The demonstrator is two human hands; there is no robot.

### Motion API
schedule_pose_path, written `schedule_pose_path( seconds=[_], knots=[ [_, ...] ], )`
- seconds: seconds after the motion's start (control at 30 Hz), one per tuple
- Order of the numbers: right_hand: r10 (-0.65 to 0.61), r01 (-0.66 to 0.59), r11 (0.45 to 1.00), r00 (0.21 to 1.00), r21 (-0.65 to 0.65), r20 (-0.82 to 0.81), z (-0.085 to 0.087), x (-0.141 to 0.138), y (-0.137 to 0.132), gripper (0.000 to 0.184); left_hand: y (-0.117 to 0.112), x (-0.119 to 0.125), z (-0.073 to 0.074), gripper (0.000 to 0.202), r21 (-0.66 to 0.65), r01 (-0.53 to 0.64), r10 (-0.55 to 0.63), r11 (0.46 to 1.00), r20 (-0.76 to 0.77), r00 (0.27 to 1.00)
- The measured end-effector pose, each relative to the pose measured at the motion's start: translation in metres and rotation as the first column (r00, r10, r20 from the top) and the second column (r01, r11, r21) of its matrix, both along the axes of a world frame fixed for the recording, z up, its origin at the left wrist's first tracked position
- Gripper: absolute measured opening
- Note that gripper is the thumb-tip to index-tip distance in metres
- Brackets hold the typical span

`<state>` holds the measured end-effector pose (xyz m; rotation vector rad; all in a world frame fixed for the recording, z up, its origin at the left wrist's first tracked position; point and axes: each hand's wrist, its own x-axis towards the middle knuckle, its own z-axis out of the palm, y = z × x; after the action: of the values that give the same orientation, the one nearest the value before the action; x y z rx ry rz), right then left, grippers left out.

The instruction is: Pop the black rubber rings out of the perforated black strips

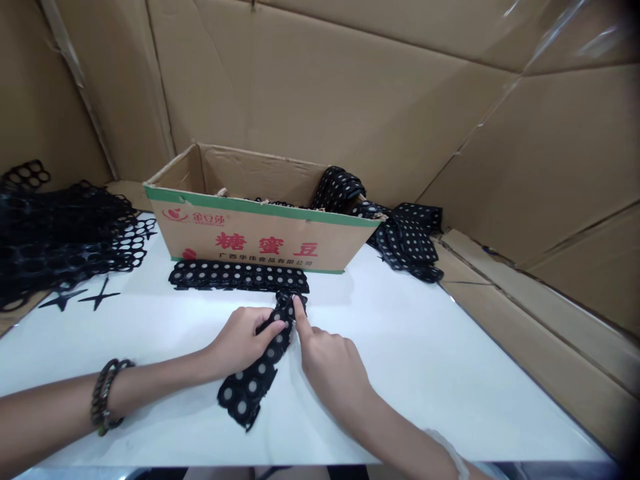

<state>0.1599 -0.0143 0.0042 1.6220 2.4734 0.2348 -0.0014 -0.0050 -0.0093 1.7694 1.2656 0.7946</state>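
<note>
View: head, looking down at the white tabletop (410, 373).
Things: left hand (237, 341) pinches a black mesh strip with grey dots (247, 393), which lies across the tabletop, lower centre of the frame. Right hand (333, 373) sits beside it, index fingertip (299, 304) pressed on the strip's upper end.
Grip: left closed on strip; right not clamping, finger only.
Rest: flat dotted strip (239, 275) just above the hands, against the printed cardboard box (260, 240); black mesh heap (60, 240) upper left; dotted strips (405, 240) right of box; bracelet (105, 393) on left wrist.
</note>
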Motion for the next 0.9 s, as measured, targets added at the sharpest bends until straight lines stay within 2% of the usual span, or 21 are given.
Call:
schedule_pose_path(
  seconds=[0.13, 0.3, 0.43, 0.5, 0.6, 0.67, 0.8, 0.87, 0.9],
  knots=[
    [-0.023, 0.024, 0.999, 1.000, -0.046, 0.012, 0.001, -0.023, 0.001, 0.071, -0.002, 0.000, -0.002, 0.029, 0.069, -0.019, 0.023, 0.997, -0.061, 0.998],
    [-0.013, 0.012, 1.000, 1.000, -0.021, -0.025, 0.002, -0.040, 0.009, 0.064, -0.003, -0.004, -0.002, 0.027, 0.135, -0.080, 0.097, 0.988, -0.121, 0.988],
    [0.017, -0.017, 1.000, 0.995, 0.005, -0.100, 0.003, -0.022, 0.017, 0.064, 0.003, -0.005, -0.003, 0.028, 0.061, -0.073, 0.074, 0.996, -0.020, 0.997],
    [-0.017, 0.028, 0.998, 0.980, 0.052, -0.198, 0.007, -0.003, 0.024, 0.056, 0.006, -0.005, -0.002, 0.028, 0.015, -0.050, 0.050, 0.999, 0.027, 0.998],
    [-0.140, 0.231, 0.960, 0.885, 0.157, -0.444, 0.019, 0.028, 0.039, 0.035, 0.007, -0.004, -0.001, 0.028, -0.023, -0.039, 0.039, 0.999, 0.014, 0.999],
    [-0.130, 0.304, 0.935, 0.774, 0.183, -0.620, 0.033, 0.042, 0.048, 0.033, 0.006, -0.004, 0.000, 0.029, -0.051, -0.049, 0.049, 0.998, 0.010, 0.999],
    [0.063, 0.214, 0.948, 0.601, 0.236, -0.797, 0.057, 0.042, 0.052, 0.034, 0.006, -0.005, -0.001, 0.028, -0.110, -0.041, 0.047, 0.993, 0.058, 0.997],
    [0.118, 0.138, 0.961, 0.580, 0.240, -0.806, 0.058, 0.031, 0.047, 0.032, 0.007, -0.005, -0.003, 0.028, -0.136, -0.025, 0.039, 0.990, 0.106, 0.994],
    [0.122, 0.094, 0.971, 0.600, 0.221, -0.790, 0.055, 0.026, 0.044, 0.032, 0.007, -0.005, -0.003, 0.028, -0.144, -0.015, 0.035, 0.989, 0.133, 0.990]
  ],
)
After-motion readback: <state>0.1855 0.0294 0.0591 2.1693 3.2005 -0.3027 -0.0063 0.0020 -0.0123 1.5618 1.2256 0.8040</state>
